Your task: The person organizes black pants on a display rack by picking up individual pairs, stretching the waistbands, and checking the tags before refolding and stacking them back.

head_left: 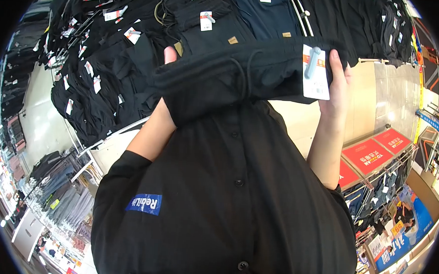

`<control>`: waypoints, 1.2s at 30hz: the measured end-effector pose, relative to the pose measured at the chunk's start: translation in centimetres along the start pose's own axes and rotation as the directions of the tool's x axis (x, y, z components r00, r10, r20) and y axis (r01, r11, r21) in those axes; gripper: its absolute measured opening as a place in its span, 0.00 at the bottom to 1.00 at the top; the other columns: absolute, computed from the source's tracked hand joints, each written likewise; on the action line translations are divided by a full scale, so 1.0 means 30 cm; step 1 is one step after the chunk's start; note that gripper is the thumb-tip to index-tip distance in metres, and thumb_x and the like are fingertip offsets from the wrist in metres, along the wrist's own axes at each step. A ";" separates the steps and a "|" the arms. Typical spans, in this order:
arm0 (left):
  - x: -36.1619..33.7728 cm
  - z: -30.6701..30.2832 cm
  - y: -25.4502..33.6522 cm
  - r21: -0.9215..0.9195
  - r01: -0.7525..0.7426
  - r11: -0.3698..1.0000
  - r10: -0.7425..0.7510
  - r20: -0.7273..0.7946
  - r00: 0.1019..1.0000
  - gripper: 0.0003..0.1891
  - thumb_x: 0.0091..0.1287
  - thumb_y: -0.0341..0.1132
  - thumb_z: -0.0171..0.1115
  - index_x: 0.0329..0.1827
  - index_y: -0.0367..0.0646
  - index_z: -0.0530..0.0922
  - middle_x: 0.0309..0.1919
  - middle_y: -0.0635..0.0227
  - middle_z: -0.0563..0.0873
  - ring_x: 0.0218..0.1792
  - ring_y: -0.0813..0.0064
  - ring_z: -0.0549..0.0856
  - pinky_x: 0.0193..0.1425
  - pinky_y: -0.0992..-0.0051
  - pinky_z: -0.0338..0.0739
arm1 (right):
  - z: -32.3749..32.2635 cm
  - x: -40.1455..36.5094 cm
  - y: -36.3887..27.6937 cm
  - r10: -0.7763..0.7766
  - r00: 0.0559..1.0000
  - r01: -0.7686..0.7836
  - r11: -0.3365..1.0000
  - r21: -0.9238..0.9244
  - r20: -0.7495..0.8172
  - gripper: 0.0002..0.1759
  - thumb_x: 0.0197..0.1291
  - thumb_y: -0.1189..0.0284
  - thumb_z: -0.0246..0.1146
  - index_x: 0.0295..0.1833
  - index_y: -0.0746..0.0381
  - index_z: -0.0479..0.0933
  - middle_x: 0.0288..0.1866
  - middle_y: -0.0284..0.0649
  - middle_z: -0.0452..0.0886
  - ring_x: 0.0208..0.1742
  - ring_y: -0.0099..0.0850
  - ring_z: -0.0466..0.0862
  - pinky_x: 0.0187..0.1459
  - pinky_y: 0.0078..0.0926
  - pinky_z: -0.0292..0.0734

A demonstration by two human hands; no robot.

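1. Folded black trousers (pixel 233 73) stretch across the upper middle of the frame, lifted in front of my black shirt (pixel 226 197).
2. My left hand (pixel 170 55) is closed on the left end, only the thumb showing over the top. My right hand (pixel 337 86) clasps the right end, fingers flat beside the white tag (pixel 316 77).
3. A grey security clip (pixel 311 61) sits on that tag, and a drawstring (pixel 245 74) loops down the middle.
4. Behind, filling the upper left and top, is the display of folded dark clothes (pixel 109 57). Red signs (pixel 372 155) stand at the right.
5. I'd say I'm mid-handling, with the piece up and steadied at both ends.
6. Any next move needs both grips level so the fold holds, and the tag kept outward.
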State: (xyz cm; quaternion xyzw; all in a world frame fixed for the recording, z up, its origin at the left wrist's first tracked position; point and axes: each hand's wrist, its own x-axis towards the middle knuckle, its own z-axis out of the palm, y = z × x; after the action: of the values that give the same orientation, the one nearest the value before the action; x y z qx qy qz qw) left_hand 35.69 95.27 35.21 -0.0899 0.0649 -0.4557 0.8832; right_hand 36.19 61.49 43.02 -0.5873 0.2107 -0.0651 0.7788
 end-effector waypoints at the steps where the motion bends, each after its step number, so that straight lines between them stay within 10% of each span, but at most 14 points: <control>1: -0.024 -0.009 0.001 0.085 -0.168 0.982 0.173 -0.053 0.984 0.61 0.62 0.85 0.41 0.79 0.35 0.65 0.75 0.50 0.73 0.74 0.55 0.74 0.80 0.57 0.66 | 0.010 0.000 0.015 -0.001 1.000 0.001 1.000 0.002 0.012 0.12 0.76 0.68 0.63 0.54 0.66 0.81 0.47 0.38 0.88 0.43 0.23 0.88 0.47 0.23 0.83; 6: -0.079 0.001 0.017 0.412 -0.187 0.892 0.178 0.061 0.982 0.54 0.69 0.78 0.46 0.80 0.34 0.64 0.76 0.52 0.72 0.75 0.57 0.73 0.80 0.58 0.66 | 0.070 -0.019 0.060 -0.149 0.984 0.156 0.986 0.067 -0.093 0.14 0.77 0.69 0.62 0.57 0.68 0.80 0.51 0.41 0.87 0.50 0.25 0.86 0.53 0.24 0.81; 8: -0.050 0.062 -0.008 0.814 0.060 0.577 0.398 -0.345 0.850 0.36 0.81 0.57 0.51 0.78 0.34 0.66 0.75 0.55 0.74 0.73 0.62 0.76 0.78 0.62 0.71 | 0.126 -0.039 0.066 -0.215 0.966 0.223 0.974 0.040 -0.146 0.12 0.77 0.71 0.60 0.55 0.68 0.80 0.49 0.41 0.87 0.47 0.26 0.87 0.51 0.25 0.84; 9: -0.032 0.070 -0.001 0.696 -0.047 0.717 0.350 -0.301 0.887 0.24 0.84 0.40 0.51 0.76 0.33 0.68 0.73 0.58 0.76 0.71 0.67 0.78 0.74 0.66 0.74 | 0.148 -0.059 0.069 -0.272 0.958 0.268 0.962 -0.057 -0.089 0.12 0.77 0.71 0.61 0.55 0.69 0.81 0.49 0.40 0.87 0.48 0.25 0.86 0.52 0.24 0.82; 13: 0.068 0.140 -0.077 0.685 -0.222 0.694 0.496 -0.231 0.837 0.24 0.85 0.41 0.50 0.74 0.32 0.70 0.71 0.57 0.78 0.69 0.67 0.80 0.74 0.66 0.75 | 0.197 -0.105 0.050 -0.383 0.917 0.400 0.868 -0.296 0.114 0.13 0.77 0.71 0.62 0.57 0.70 0.82 0.50 0.36 0.86 0.50 0.20 0.81 0.55 0.21 0.76; 18: 0.078 0.182 -0.057 0.853 -0.372 0.365 0.769 -0.051 0.637 0.20 0.84 0.43 0.51 0.59 0.34 0.80 0.52 0.62 0.89 0.50 0.73 0.89 0.56 0.71 0.85 | 0.192 -0.068 0.007 -0.580 0.814 0.558 0.771 -0.308 0.025 0.11 0.76 0.72 0.62 0.55 0.69 0.81 0.50 0.34 0.86 0.50 0.19 0.80 0.53 0.20 0.76; 22: -0.013 0.246 -0.004 0.911 -0.408 -0.056 0.962 0.158 0.221 0.17 0.78 0.47 0.64 0.46 0.38 0.79 0.35 0.70 0.85 0.33 0.81 0.82 0.35 0.77 0.77 | 0.007 -0.063 -0.092 -0.484 0.869 0.469 0.872 0.140 0.102 0.11 0.77 0.70 0.60 0.58 0.64 0.77 0.47 0.39 0.86 0.45 0.29 0.83 0.51 0.34 0.79; 23: -0.079 0.228 0.040 0.844 -0.448 -0.294 0.891 0.412 0.190 0.21 0.77 0.52 0.63 0.46 0.37 0.79 0.36 0.65 0.85 0.32 0.77 0.82 0.34 0.73 0.77 | -0.057 -0.031 -0.115 -0.563 0.685 0.385 0.818 0.426 0.462 0.12 0.77 0.70 0.58 0.60 0.63 0.74 0.47 0.45 0.85 0.42 0.35 0.84 0.44 0.40 0.81; 24: -0.084 0.312 0.076 0.672 -0.716 -0.189 0.550 0.676 0.490 0.26 0.76 0.57 0.62 0.45 0.37 0.79 0.32 0.61 0.86 0.31 0.70 0.84 0.36 0.67 0.79 | -0.019 -0.035 -0.181 -0.584 0.485 0.165 0.792 0.588 0.651 0.14 0.77 0.67 0.59 0.58 0.65 0.74 0.48 0.48 0.83 0.40 0.38 0.84 0.37 0.44 0.81; 26: -0.050 0.416 0.134 0.504 -0.856 -0.119 0.150 0.861 0.486 0.29 0.76 0.61 0.58 0.44 0.36 0.80 0.27 0.59 0.85 0.28 0.64 0.84 0.36 0.63 0.78 | 0.047 0.104 -0.263 -0.554 -0.140 -0.175 0.830 0.530 0.821 0.11 0.78 0.66 0.56 0.58 0.59 0.76 0.50 0.48 0.84 0.43 0.36 0.88 0.39 0.40 0.84; 29: 0.151 0.428 0.095 0.450 -0.892 -0.047 0.075 0.892 0.446 0.33 0.79 0.63 0.51 0.45 0.35 0.81 0.27 0.58 0.86 0.29 0.60 0.84 0.40 0.61 0.79 | 0.281 0.042 -0.165 -0.660 -0.056 -0.411 0.699 0.585 0.749 0.12 0.78 0.68 0.55 0.60 0.62 0.75 0.53 0.51 0.84 0.40 0.40 0.89 0.38 0.43 0.85; 32: 0.311 0.429 -0.105 0.720 -0.595 -0.357 0.462 0.690 0.557 0.32 0.76 0.65 0.49 0.58 0.41 0.76 0.48 0.53 0.87 0.48 0.59 0.87 0.64 0.61 0.77 | 0.417 -0.002 -0.082 -0.697 0.303 0.675 0.639 0.369 0.650 0.22 0.61 0.66 0.71 0.60 0.60 0.84 0.75 0.55 0.69 0.74 0.45 0.72 0.66 0.50 0.74; 35: 0.358 0.434 -0.202 0.760 -0.557 0.334 0.646 0.245 0.723 0.42 0.77 0.66 0.50 0.81 0.42 0.59 0.63 0.49 0.82 0.64 0.57 0.83 0.75 0.57 0.73 | 0.440 -0.034 -0.046 -0.669 0.505 0.662 0.705 0.252 0.544 0.26 0.56 0.65 0.76 0.62 0.57 0.86 0.81 0.51 0.62 0.80 0.42 0.64 0.75 0.42 0.64; 36: 0.347 0.420 -0.189 0.762 -0.554 0.337 0.644 0.243 0.726 0.42 0.77 0.66 0.50 0.81 0.42 0.59 0.63 0.49 0.82 0.64 0.57 0.83 0.75 0.57 0.73 | 0.435 -0.031 -0.048 -0.669 0.509 0.663 0.706 0.250 0.541 0.26 0.56 0.65 0.76 0.62 0.57 0.86 0.81 0.51 0.62 0.80 0.42 0.64 0.75 0.42 0.64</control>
State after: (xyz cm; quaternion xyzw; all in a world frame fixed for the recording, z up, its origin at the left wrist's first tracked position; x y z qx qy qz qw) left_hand 39.67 84.81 48.39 0.3655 -0.0715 -0.0813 0.9245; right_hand 40.84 72.97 47.50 -0.6072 -0.2870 -0.1720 0.7207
